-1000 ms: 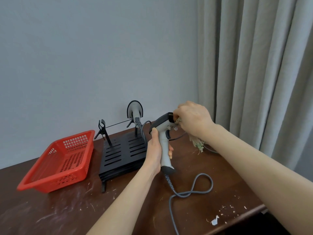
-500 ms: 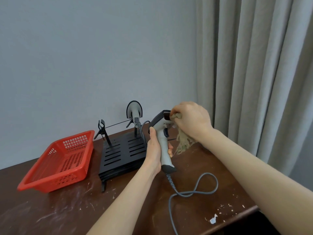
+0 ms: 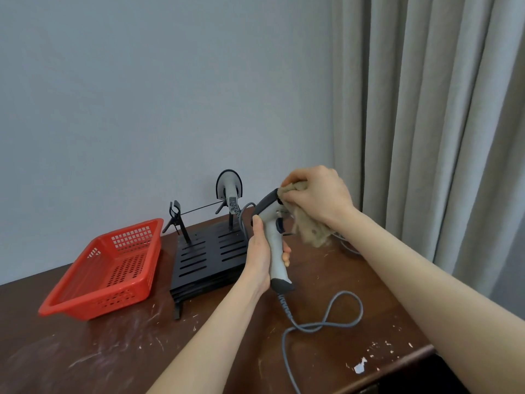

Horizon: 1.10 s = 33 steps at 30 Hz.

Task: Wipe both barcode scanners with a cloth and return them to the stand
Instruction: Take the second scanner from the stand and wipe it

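A person's left hand (image 3: 259, 251) grips the handle of a grey pistol-shaped barcode scanner (image 3: 274, 245), held upright above the scuffed dark wooden surface (image 3: 113, 351), while the right hand (image 3: 315, 197) clutches a frayed tan cloth (image 3: 311, 233) against its head. The second grey scanner (image 3: 229, 189) sits in the black slotted stand (image 3: 207, 251) just behind. Loose threads could snag the trigger, and the looped grey cable (image 3: 326, 325) may catch during the return

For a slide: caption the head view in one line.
Left hand grips a barcode scanner while right hand presses a cloth to its head; second scanner rests on the stand.
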Each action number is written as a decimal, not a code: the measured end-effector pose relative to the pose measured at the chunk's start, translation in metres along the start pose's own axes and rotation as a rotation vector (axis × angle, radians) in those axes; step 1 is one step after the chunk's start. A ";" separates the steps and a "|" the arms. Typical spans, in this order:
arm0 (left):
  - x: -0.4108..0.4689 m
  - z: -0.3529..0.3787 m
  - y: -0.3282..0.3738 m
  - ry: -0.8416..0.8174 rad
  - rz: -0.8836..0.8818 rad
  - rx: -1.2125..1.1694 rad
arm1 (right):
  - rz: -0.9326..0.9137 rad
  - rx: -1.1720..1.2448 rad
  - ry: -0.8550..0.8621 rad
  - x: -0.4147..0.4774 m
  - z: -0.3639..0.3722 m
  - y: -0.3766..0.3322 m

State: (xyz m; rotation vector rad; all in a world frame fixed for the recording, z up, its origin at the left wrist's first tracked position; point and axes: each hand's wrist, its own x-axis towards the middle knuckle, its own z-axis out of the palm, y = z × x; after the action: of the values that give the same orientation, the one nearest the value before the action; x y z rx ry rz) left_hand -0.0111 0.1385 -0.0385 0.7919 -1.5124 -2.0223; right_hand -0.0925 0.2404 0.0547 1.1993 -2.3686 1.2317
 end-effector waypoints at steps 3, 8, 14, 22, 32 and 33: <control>0.001 -0.002 0.000 -0.004 0.010 -0.051 | -0.057 -0.210 -0.086 0.000 0.004 0.002; -0.002 -0.012 0.000 0.006 -0.007 -0.194 | 0.101 -0.366 -0.029 0.002 -0.011 0.023; -0.002 -0.013 -0.002 -0.013 0.002 -0.223 | 0.067 -0.047 0.056 -0.003 -0.009 0.013; -0.002 -0.008 -0.003 -0.031 -0.007 -0.162 | 0.037 0.064 0.010 -0.006 0.003 -0.009; -0.002 -0.008 -0.006 -0.003 -0.010 -0.039 | 0.050 -0.152 -0.005 -0.006 0.013 -0.005; -0.001 -0.008 -0.006 0.002 -0.011 -0.039 | 0.046 -0.083 -0.005 -0.007 0.013 -0.008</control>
State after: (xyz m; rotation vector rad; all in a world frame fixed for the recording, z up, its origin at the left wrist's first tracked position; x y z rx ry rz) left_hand -0.0050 0.1354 -0.0455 0.7881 -1.4665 -2.0524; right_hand -0.0797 0.2318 0.0473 1.1303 -2.4386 1.1328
